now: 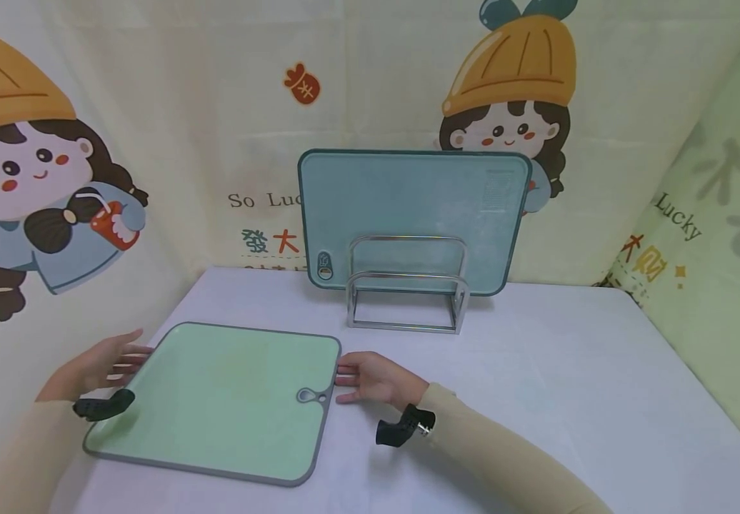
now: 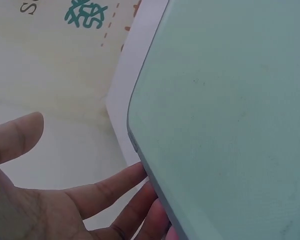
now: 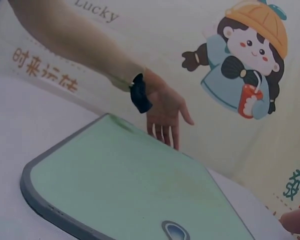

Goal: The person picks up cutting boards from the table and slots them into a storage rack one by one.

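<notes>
A light green cutting board [image 1: 228, 407] with a grey rim lies on the white table; a small teardrop-shaped inset sits near its right edge. At the board's left edge is my left hand [image 1: 96, 365], thumb raised away from it. Seen in the left wrist view, the extended fingers [image 2: 107, 194] meet the side of the board, their tips partly hidden at the edge. My right hand [image 1: 379, 378] has its fingers stretched toward the opposite edge, fingertips right at the rim beside the inset. Only a bit of that hand, a fingertip [image 3: 296, 220], shows in the right wrist view.
Behind, a blue-green cutting board [image 1: 408, 200] with a dark rim stands upright in a metal wire rack [image 1: 402, 328] near the table's back edge. A printed cloth [image 1: 171, 93] hangs behind the table [image 1: 563, 371]. Black wrist devices [image 1: 105, 407] sit on both forearms.
</notes>
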`<state>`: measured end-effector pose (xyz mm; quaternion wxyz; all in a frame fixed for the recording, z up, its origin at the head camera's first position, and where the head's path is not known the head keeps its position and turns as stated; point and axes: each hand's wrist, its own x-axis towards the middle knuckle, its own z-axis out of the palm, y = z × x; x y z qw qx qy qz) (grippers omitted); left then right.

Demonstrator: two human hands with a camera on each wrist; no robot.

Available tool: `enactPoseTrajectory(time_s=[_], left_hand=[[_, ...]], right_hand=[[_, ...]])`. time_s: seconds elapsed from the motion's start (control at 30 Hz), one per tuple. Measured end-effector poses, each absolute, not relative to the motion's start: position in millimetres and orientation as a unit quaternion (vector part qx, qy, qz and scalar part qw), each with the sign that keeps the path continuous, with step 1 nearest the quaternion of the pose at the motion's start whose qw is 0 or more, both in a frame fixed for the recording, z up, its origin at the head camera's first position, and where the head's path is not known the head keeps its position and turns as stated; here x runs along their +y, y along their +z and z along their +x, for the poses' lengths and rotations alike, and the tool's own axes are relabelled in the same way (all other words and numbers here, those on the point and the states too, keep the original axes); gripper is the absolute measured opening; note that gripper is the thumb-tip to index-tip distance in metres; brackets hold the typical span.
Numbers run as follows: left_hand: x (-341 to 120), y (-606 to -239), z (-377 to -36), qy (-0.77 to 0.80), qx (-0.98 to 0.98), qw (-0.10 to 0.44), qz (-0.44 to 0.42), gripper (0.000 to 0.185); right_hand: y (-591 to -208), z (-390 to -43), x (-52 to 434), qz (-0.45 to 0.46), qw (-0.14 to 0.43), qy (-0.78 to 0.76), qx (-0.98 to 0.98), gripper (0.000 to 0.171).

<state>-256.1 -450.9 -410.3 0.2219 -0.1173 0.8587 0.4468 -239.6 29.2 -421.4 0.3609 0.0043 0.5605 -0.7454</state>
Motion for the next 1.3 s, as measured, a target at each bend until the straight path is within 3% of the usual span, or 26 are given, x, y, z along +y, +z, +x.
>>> enactPoseTrajectory(time_s=[0.2, 0.6, 0.97, 1.17, 1.3], left_hand=[[-453.3, -411.8, -255.1, 0.448, 0.857, 0.233, -0.101, 0.083], [-443.5, -405.3, -247.5, 0.407, 0.874, 0.252, -0.088, 0.088], [-441.4, -413.8, -250.3, 0.413, 0.873, 0.238, -0.102, 0.085], [-442.7, -422.6, -246.8, 0.455, 0.853, 0.223, -0.123, 0.082], [-443.6, -429.0, -242.4, 0.473, 0.842, 0.217, -0.141, 0.079]], right_hand=[[-421.1, -239.2, 28.1, 0.004, 0.358, -0.738, 0.572, 0.034], [-413.6, -235.6, 24.1, -0.003, 0.368, -0.705, 0.607, 0.007], [-421.8, -231.5, 26.8, 0.005, 0.358, -0.732, 0.580, 0.031], [-427.7, -227.4, 27.3, -0.019, 0.353, -0.742, 0.570, 0.030], [-429.6, -222.6, 26.5, -0.012, 0.347, -0.754, 0.558, 0.041]])
